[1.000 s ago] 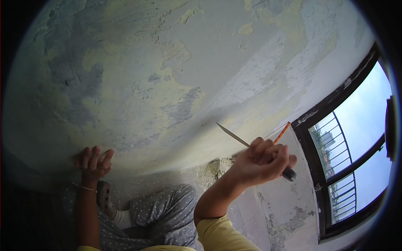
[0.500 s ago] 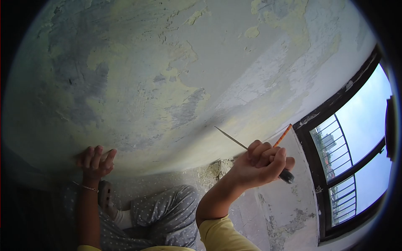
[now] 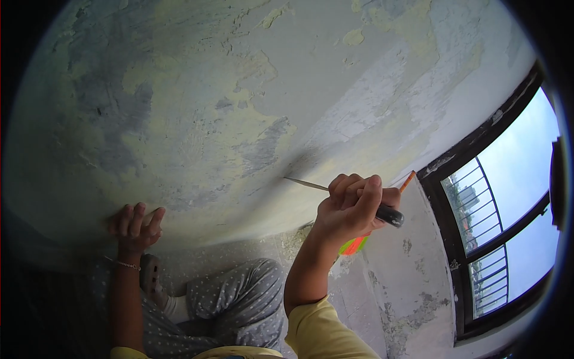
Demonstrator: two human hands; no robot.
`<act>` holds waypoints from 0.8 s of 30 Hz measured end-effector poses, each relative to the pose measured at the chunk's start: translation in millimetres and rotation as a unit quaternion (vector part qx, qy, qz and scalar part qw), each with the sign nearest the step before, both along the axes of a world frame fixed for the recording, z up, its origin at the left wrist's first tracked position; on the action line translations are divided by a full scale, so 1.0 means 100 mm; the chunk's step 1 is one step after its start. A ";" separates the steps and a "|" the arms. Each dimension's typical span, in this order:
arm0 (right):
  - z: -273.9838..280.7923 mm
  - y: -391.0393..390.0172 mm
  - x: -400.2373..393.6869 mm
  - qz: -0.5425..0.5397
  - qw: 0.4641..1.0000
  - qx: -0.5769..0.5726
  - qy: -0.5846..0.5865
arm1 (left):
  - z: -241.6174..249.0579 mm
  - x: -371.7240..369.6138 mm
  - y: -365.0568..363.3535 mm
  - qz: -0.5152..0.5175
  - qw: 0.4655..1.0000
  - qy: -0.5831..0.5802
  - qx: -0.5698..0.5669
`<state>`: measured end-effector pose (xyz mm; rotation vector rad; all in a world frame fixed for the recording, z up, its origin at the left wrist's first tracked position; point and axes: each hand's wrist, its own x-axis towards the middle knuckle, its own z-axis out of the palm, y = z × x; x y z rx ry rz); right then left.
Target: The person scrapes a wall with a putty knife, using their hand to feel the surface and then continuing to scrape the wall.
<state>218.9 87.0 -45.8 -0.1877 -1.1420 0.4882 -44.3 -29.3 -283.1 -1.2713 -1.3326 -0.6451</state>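
1 left hand (image 3: 139, 227) at lower left, 1 right hand (image 3: 353, 206) right of centre, so 2 hands in play! Count 1 bladed tool (image 3: 391, 216) near the middle, 1 orange stick (image 3: 408, 180) to its right, 1 bracelet (image 3: 125, 263) at lower left. 2 yellow sleeves (image 3: 329, 332) along the bottom edge! 1 shoe (image 3: 153, 279) and 1 sock (image 3: 177, 309), lower left. And at the right edge, 1 window (image 3: 456, 263), showing 2 panes (image 3: 520, 155).

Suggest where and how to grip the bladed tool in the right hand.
Probably best by the dark handle, coming from its butt end, at the picture's right. That end looks thick and rounded and sticks out past the right hand, while the thin, pointed blade runs out the opposite side toward the wall.
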 end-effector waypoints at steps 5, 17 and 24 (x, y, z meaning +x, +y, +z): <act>0.23 -0.32 0.28 0.053 0.986 0.100 0.123 | 0.00 0.00 -0.01 -0.008 1.000 -0.007 0.003; 0.10 -0.07 0.07 -0.049 0.994 0.097 0.022 | -0.02 0.02 0.00 -0.005 1.000 0.000 0.008; 0.20 -0.36 0.24 0.004 0.990 0.119 0.072 | -0.04 0.01 0.01 0.007 1.000 -0.009 0.006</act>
